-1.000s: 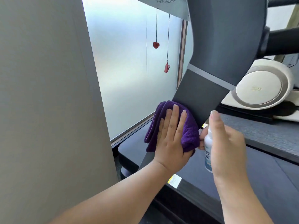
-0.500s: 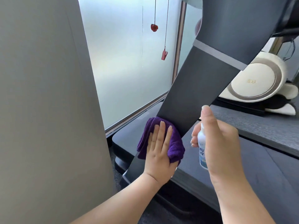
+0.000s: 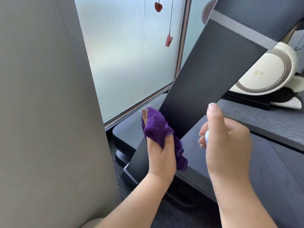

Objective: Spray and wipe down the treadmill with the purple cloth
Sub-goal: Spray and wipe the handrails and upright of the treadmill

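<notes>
The treadmill's dark slanted upright [image 3: 202, 89] rises from its base [image 3: 130, 134] toward the upper right. My left hand [image 3: 160, 155] grips the bunched purple cloth [image 3: 156, 127] against the upright's left edge, low down near the base. My right hand [image 3: 225, 145] is curled round a small white spray bottle [image 3: 206, 135], mostly hidden behind the fingers, with the index finger raised over its top. The bottle is just right of the upright, above the treadmill deck [image 3: 246, 162].
A tall grey panel [image 3: 46, 104] fills the left side. Frosted glass [image 3: 128, 51] stands behind, with two red pieces on cords [image 3: 168, 41] hanging in front. A white round machine [image 3: 263, 73] sits at the right. Grey carpet [image 3: 172, 218] lies below.
My left hand slid the cloth down the upright to near the base and turned edge-on, now gripping it. The right hand with the bottle stayed beside it.
</notes>
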